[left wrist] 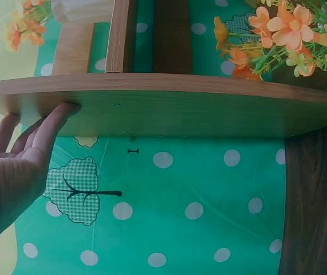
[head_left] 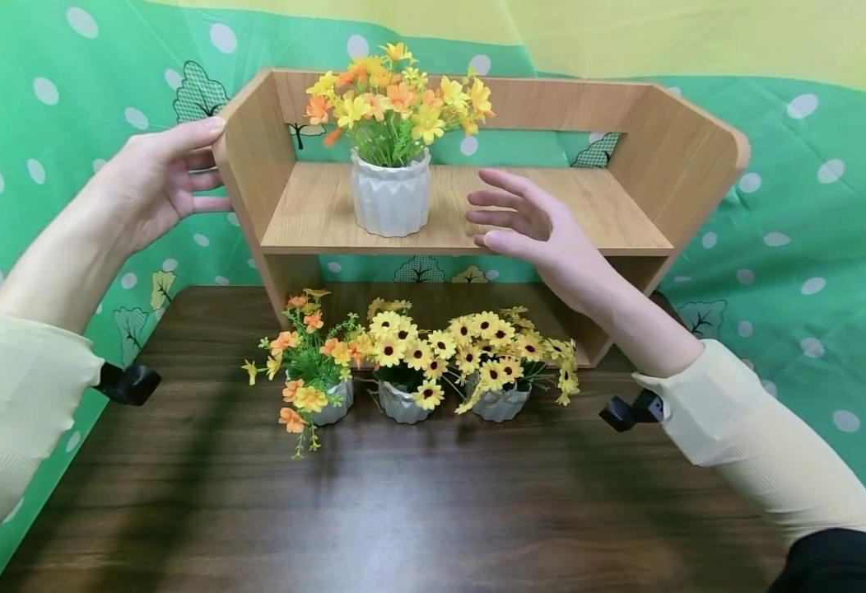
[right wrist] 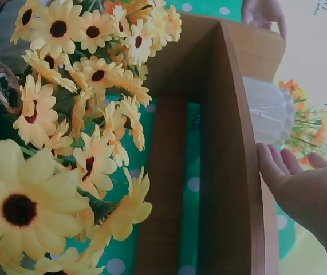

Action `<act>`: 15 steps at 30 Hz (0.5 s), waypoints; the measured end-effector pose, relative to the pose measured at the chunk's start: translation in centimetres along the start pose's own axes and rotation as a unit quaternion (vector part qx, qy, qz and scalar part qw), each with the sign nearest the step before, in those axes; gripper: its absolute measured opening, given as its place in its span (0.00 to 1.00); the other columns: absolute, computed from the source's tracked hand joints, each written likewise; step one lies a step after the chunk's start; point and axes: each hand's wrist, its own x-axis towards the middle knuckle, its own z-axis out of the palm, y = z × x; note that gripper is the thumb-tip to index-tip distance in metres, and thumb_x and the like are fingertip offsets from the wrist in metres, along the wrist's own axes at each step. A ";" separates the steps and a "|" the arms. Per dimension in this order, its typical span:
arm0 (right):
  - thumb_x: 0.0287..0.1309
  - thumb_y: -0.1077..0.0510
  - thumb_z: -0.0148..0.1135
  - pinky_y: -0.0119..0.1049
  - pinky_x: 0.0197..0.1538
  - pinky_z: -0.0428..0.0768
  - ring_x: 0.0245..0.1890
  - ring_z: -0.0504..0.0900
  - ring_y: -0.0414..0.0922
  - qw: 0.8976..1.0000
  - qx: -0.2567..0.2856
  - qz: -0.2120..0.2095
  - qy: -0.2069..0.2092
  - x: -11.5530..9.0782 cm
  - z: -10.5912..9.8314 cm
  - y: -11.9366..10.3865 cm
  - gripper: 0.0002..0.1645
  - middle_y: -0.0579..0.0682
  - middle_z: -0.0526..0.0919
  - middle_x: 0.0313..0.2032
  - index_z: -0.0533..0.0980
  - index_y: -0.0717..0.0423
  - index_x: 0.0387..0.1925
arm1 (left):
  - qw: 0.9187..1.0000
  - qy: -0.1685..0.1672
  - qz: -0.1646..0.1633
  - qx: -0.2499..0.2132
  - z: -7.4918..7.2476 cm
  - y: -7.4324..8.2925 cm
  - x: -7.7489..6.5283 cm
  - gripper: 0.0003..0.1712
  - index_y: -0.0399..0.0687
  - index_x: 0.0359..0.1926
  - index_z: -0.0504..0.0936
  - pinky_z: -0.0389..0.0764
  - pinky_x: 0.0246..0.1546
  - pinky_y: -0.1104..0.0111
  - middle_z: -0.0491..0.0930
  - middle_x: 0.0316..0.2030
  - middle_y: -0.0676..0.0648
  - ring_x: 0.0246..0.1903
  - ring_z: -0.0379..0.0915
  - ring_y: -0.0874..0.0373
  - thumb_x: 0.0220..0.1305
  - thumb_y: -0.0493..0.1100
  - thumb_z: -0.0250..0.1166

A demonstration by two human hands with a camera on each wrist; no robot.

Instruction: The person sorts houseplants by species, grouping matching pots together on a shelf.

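A white ribbed pot (head_left: 392, 198) of yellow and orange artificial flowers (head_left: 403, 99) stands upright on the upper board of a wooden desk shelf (head_left: 544, 198), left of its middle. My left hand (head_left: 162, 181) touches the shelf's left side panel (head_left: 255, 156). Its thumb lies at the front edge; in the left wrist view the straight fingers (left wrist: 48, 129) rest against the outer face. My right hand (head_left: 525, 218), fingers apart and slightly bent, hovers to the right of the pot over the upper board's front, holding nothing. In the right wrist view that hand (right wrist: 306, 189) overlaps the board's edge.
Below, at the shelf's front, several potted flowers stand in a row on the dark wooden table (head_left: 403, 511): an orange one (head_left: 310, 354) at left, then a yellow one (head_left: 403, 354) and another yellow one (head_left: 500, 362). A green dotted cloth (head_left: 796, 239) hangs behind.
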 end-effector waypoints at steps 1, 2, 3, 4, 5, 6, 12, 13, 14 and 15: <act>0.69 0.64 0.59 0.34 0.66 0.81 0.71 0.72 0.54 1.000 0.000 -0.003 0.000 -0.1 0.1 0.0 0.38 0.60 0.69 0.71 0.61 0.47 0.77 | 1.000 -0.001 0.000 0.003 0.0 0.0 0.0 0.22 0.54 0.67 0.74 0.91 0.40 0.57 0.78 0.61 0.48 0.51 0.87 0.53 0.76 0.46 0.61; 0.69 0.65 0.58 0.35 0.66 0.81 0.71 0.73 0.54 1.000 0.001 -0.006 0.001 -0.2 0.1 -0.1 0.38 0.61 0.68 0.71 0.61 0.48 0.77 | 1.000 -0.001 0.000 0.003 0.0 0.0 0.0 0.22 0.54 0.67 0.74 0.91 0.40 0.57 0.78 0.61 0.48 0.51 0.87 0.53 0.76 0.46 0.61; 0.69 0.65 0.58 0.35 0.66 0.81 0.70 0.73 0.53 1.000 0.001 -0.009 0.002 -0.3 0.2 -0.1 0.38 0.61 0.69 0.71 0.62 0.48 0.77 | 1.000 -0.001 0.000 0.003 0.0 0.0 0.0 0.22 0.54 0.67 0.74 0.91 0.40 0.57 0.78 0.60 0.48 0.51 0.87 0.53 0.76 0.46 0.61; 0.69 0.65 0.58 0.36 0.66 0.81 0.70 0.74 0.53 1.000 0.000 -0.013 0.003 -0.3 0.3 -0.1 0.37 0.61 0.69 0.71 0.62 0.49 0.77 | 1.000 -0.001 0.001 0.002 0.0 0.0 0.1 0.22 0.54 0.67 0.74 0.91 0.40 0.57 0.78 0.60 0.48 0.51 0.87 0.53 0.76 0.46 0.61; 0.69 0.65 0.58 0.36 0.66 0.81 0.69 0.75 0.53 1.000 0.000 -0.017 0.005 -0.4 0.4 -0.1 0.37 0.62 0.70 0.70 0.63 0.49 0.76 | 1.000 -0.001 0.001 0.002 0.0 0.0 0.1 0.22 0.54 0.67 0.73 0.91 0.40 0.57 0.78 0.61 0.48 0.51 0.87 0.53 0.76 0.46 0.61; 0.69 0.66 0.58 0.37 0.66 0.81 0.69 0.75 0.53 1.000 0.000 -0.021 0.007 -0.5 0.5 -0.1 0.36 0.62 0.70 0.70 0.63 0.50 0.76 | 1.000 -0.001 0.001 0.001 0.0 0.0 0.1 0.23 0.53 0.68 0.73 0.91 0.40 0.57 0.78 0.61 0.48 0.51 0.87 0.53 0.76 0.46 0.61; 0.68 0.66 0.57 0.39 0.66 0.82 0.67 0.77 0.52 0.999 0.002 -0.044 0.008 -1.2 1.2 0.3 0.35 0.62 0.72 0.68 0.64 0.54 0.75 | 1.000 -0.001 -0.003 0.014 -0.1 0.0 0.1 0.29 0.55 0.73 0.67 0.91 0.40 0.59 0.71 0.66 0.49 0.52 0.85 0.55 0.76 0.48 0.61; 0.68 0.67 0.57 0.40 0.66 0.82 0.67 0.77 0.52 0.999 0.004 -0.045 0.007 -1.2 1.4 0.3 0.35 0.63 0.72 0.69 0.64 0.55 0.75 | 1.000 -0.002 -0.004 0.017 -0.1 0.0 0.1 0.29 0.55 0.74 0.66 0.91 0.40 0.59 0.70 0.66 0.49 0.52 0.85 0.56 0.76 0.48 0.61; 0.68 0.67 0.57 0.41 0.67 0.82 0.67 0.77 0.52 0.999 0.006 -0.045 0.005 -1.3 1.6 0.4 0.36 0.65 0.71 0.69 0.64 0.55 0.75 | 1.000 -0.001 -0.005 0.017 -0.1 0.0 0.0 0.29 0.55 0.74 0.66 0.91 0.40 0.59 0.70 0.67 0.49 0.52 0.85 0.56 0.76 0.48 0.61; 0.67 0.68 0.57 0.41 0.67 0.81 0.67 0.77 0.52 0.999 0.006 -0.043 0.004 -1.3 1.9 0.5 0.36 0.66 0.70 0.69 0.64 0.55 0.75 | 1.000 0.000 -0.005 0.016 -0.2 0.0 0.0 0.30 0.56 0.74 0.66 0.91 0.40 0.59 0.69 0.67 0.49 0.52 0.85 0.55 0.76 0.48 0.61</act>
